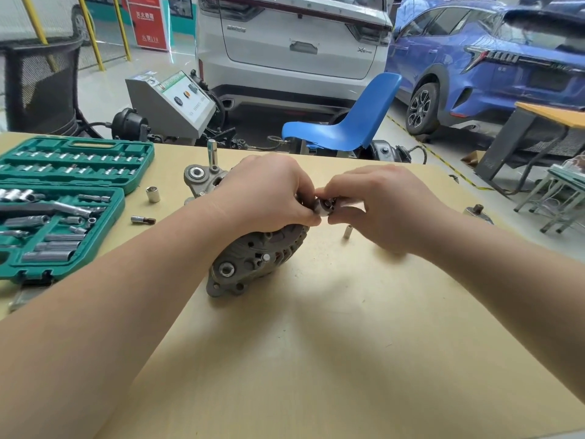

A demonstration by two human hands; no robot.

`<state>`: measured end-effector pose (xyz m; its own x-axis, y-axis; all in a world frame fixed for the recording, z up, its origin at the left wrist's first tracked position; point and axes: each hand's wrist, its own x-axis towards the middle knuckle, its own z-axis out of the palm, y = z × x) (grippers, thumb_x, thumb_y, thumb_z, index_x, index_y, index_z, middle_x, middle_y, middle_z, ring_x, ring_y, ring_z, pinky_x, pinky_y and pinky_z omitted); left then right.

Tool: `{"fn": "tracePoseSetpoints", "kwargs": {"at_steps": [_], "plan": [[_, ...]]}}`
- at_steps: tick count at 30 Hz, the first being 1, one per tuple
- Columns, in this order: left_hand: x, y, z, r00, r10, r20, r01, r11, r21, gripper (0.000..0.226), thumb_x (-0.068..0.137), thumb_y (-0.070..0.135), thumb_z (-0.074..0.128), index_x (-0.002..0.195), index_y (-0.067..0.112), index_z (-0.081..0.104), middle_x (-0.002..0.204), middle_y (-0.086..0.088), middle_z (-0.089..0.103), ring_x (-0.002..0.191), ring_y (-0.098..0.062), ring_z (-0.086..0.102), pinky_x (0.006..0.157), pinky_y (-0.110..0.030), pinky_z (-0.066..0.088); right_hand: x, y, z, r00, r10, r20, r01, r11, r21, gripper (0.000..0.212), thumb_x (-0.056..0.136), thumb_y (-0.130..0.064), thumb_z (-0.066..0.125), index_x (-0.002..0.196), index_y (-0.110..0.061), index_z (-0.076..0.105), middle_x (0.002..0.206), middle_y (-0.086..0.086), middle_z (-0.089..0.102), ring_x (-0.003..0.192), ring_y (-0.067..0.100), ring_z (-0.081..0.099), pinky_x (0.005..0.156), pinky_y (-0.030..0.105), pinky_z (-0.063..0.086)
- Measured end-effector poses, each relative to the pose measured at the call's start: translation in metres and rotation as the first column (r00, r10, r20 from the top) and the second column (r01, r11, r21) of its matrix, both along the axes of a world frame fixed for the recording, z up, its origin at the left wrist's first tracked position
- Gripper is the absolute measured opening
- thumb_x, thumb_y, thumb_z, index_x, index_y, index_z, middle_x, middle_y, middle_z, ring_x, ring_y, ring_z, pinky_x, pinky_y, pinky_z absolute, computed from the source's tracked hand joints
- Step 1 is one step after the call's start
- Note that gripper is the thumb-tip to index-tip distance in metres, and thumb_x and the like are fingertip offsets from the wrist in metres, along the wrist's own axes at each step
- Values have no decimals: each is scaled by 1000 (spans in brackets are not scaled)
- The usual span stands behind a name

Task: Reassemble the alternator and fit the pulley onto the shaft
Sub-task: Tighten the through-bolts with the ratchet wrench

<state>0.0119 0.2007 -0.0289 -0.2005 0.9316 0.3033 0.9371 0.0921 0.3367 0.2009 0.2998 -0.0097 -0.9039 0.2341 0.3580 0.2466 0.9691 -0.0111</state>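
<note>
A grey cast alternator [253, 258] lies on its side in the middle of the wooden table [316, 343], its mounting ears toward me and toward the far left. My left hand [269, 194] lies over the top of its body, with fingers curled at the shaft end. My right hand [380, 204] pinches a small round metal part [324, 206] at that same end, with both hands' fingertips meeting on it. I cannot tell whether this part is the pulley or a nut. The shaft itself is hidden by my fingers.
An open green socket set case [63, 201] fills the table's left side. Loose sockets lie near it: one upright [153, 194], a bit [143, 220], a tall one [212, 153] behind the alternator, a small one [347, 232] right. A blue chair [348, 122] stands beyond the far edge.
</note>
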Motion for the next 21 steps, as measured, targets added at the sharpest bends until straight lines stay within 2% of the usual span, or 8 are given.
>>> {"fn": "tracePoseSetpoints", "kwargs": {"at_steps": [3,5,7,11,14,16,18,21], "plan": [[0,-1,-1,1000,-6,-9,6,1000,20,16,82,61,80,85,45,83,75,18,72,75,-5,62,54,-22,35,-2,1,0,987,-149,-55,129,953,-275,30,78,-42,89,103,-28,80,80,-16,75,76,12,71,73,41,62],[0,0,-2,1000,-4,-19,4,999,39,22,82,64,78,88,43,84,77,19,73,74,-3,61,54,-21,36,-4,-2,-6,956,-291,-38,233,832,-504,36,68,-56,88,87,-27,79,72,-12,75,67,11,72,63,37,64],[0,1,-3,1000,1,-29,1,999,43,30,82,69,76,90,42,84,81,19,74,74,-1,61,54,-21,39,-7,-8,-11,935,-355,-5,280,747,-602,46,64,-66,86,75,-22,77,65,-5,74,62,15,72,57,38,62],[-1,1,-3,999,-1,-39,2,1000,20,28,84,67,77,88,41,84,81,14,76,78,-8,64,56,-22,39,-10,-14,-12,938,-345,-25,305,859,-411,39,77,-63,81,75,-25,73,66,-5,70,65,17,67,56,38,56],[0,1,-2,999,6,-36,-5,1000,27,20,83,64,79,87,44,83,72,16,70,73,-6,60,55,-23,32,-6,-6,-2,985,-164,59,169,982,-87,12,95,-36,74,100,-26,74,85,-6,72,84,24,63,73,42,55],[0,0,-1,999,-10,-36,11,1000,18,17,84,60,80,90,45,84,70,18,68,73,-4,58,56,-23,30,-7,-2,6,983,-95,160,85,994,66,17,97,-25,73,113,-29,74,95,-8,73,93,23,61,79,42,54],[0,-1,-2,999,-25,-25,25,999,23,17,85,59,80,91,44,85,68,20,67,72,-3,57,58,-22,28,-9,-2,11,977,-125,172,116,991,61,16,94,-32,75,111,-33,75,90,-12,72,91,20,62,77,40,54],[0,0,-3,1000,-16,-21,16,999,35,24,83,64,80,91,42,85,74,21,71,74,-3,59,57,-21,32,-12,-6,9,964,-241,109,256,953,-163,29,83,-57,77,91,-29,76,75,-12,71,74,13,67,64,35,57]]}}
